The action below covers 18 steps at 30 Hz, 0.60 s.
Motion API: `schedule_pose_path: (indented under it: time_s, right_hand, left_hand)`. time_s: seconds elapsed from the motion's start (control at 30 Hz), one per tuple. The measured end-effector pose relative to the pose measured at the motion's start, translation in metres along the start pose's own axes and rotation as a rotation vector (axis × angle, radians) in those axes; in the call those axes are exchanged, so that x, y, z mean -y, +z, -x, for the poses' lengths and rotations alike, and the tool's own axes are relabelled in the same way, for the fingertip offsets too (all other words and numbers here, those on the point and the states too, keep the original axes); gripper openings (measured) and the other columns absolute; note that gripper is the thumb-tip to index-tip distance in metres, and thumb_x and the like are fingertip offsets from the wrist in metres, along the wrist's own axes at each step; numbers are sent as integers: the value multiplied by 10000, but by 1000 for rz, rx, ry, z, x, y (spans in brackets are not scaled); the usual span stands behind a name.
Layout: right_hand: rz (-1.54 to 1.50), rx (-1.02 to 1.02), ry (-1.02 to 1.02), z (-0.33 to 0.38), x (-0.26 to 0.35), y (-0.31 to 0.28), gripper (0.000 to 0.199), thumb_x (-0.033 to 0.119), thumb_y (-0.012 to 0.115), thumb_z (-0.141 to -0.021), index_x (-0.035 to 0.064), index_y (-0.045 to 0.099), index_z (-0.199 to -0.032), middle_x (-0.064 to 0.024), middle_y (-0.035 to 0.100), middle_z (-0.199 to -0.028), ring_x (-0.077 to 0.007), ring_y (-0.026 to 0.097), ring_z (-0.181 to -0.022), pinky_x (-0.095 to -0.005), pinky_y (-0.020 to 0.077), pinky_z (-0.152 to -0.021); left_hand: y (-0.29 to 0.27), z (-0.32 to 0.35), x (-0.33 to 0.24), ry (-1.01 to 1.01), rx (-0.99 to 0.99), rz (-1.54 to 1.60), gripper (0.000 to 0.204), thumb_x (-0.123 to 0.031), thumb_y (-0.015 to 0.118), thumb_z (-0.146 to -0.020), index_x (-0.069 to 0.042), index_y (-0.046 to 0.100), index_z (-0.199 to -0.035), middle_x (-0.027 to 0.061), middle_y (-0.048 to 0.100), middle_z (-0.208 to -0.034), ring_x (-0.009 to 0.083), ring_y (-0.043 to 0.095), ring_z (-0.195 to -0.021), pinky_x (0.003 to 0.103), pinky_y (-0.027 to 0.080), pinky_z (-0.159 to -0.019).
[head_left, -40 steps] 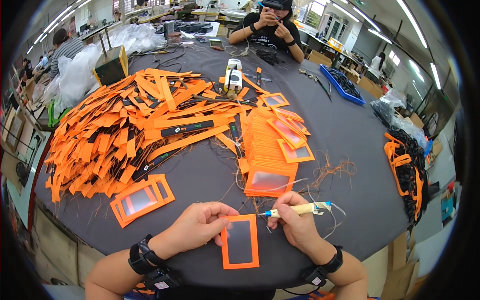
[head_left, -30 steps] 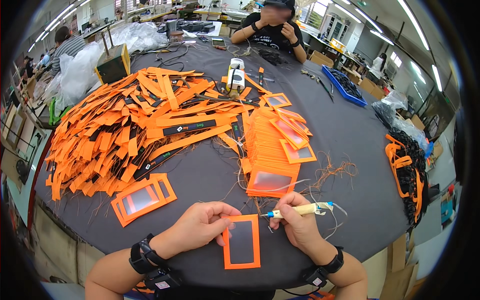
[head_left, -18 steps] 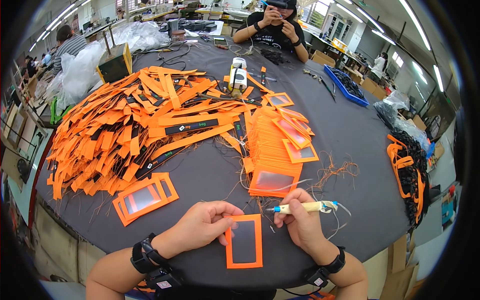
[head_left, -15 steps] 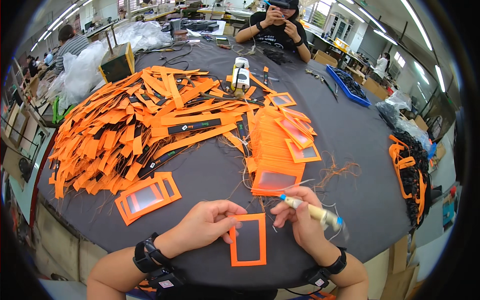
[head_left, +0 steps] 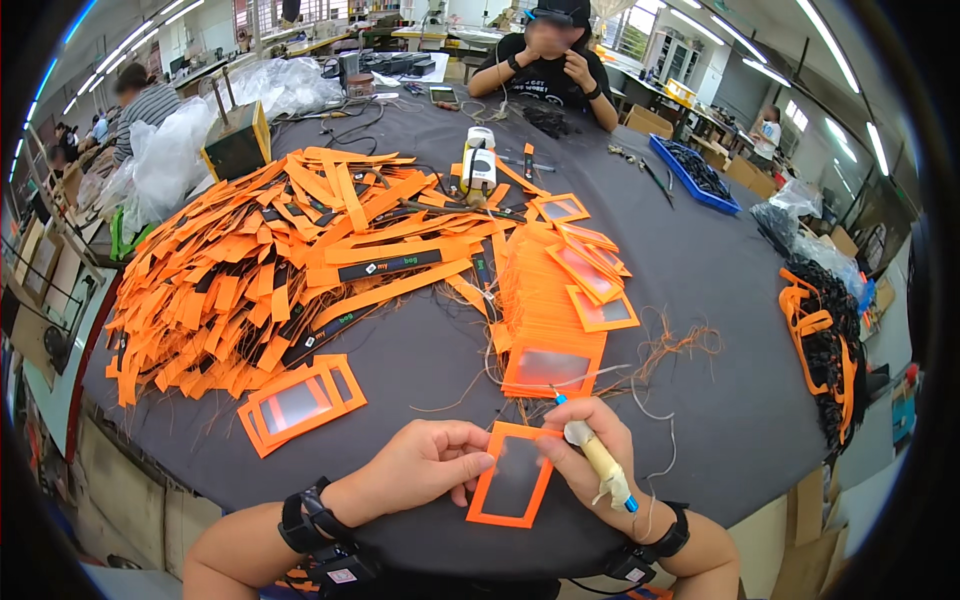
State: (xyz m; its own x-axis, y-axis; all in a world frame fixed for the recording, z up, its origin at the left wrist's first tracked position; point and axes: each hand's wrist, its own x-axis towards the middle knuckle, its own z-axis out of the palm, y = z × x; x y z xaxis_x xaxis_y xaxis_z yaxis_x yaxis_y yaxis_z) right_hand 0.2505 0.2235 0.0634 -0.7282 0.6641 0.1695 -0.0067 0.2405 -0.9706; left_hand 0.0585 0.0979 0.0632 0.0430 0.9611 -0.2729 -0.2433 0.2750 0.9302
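Near the table's front edge I have an orange-bordered rectangular panel (head_left: 512, 470) with a clear window, tilted slightly clockwise. My left hand (head_left: 435, 460) pinches its left edge between thumb and fingers. In my right hand (head_left: 592, 450) is a corded, pen-shaped tool (head_left: 604, 468) with a cream wrapped handle and blue ends. Its thin tip points away from me, above the panel's top right corner. The fingertips of that same hand touch the panel's upper right edge. Just beyond lies a long stack of similar panels (head_left: 553, 368), its top one facing up.
A big heap of orange and black strips (head_left: 230, 270) covers the left. A few loose panels (head_left: 300, 403) lie before it. Farther back are a white-yellow device (head_left: 479, 170) and a blue tray (head_left: 692, 172). A pale cord (head_left: 668, 440) trails right. A person (head_left: 550, 65) sits opposite.
The panel has turned clockwise and shifted slightly right. My right hand has come down onto its upper right edge, and the tool's tip has swung to point farther away from me.
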Motion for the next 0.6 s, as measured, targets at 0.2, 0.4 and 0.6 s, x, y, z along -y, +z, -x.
schedule_pose_path:
  time_s: [0.2,0.4,0.6]
  right_hand:
    - [144,-47,-180,-7,6,1,267,49,635,-884,36,569,-1143,-73,638,-873,-129,621,-762,-247,499,-682]
    - [423,175,-432,-8,21,-23,405,122,621,-871,27,562,-1260,-78,631,-859,-165,607,-771,-279,490,-702]
    - [37,48,-169,-2,8,-4,191,38,699,-814,19,588,-968,-53,634,-863,-89,567,-720,-235,469,-652]
  left_hand:
    - [0,0,3,-6,-35,-1,213,-127,573,-960,23,627,-1101,52,675,-875,73,606,-656,205,512,-578]
    - [-2,0,5,-22,-29,-21,213,-126,567,-964,27,626,-1100,43,670,-870,68,591,-640,199,500,-574]
    - [0,0,2,-47,-24,-70,211,-133,574,-958,18,629,-1095,30,660,-841,59,585,-638,191,494,-571]
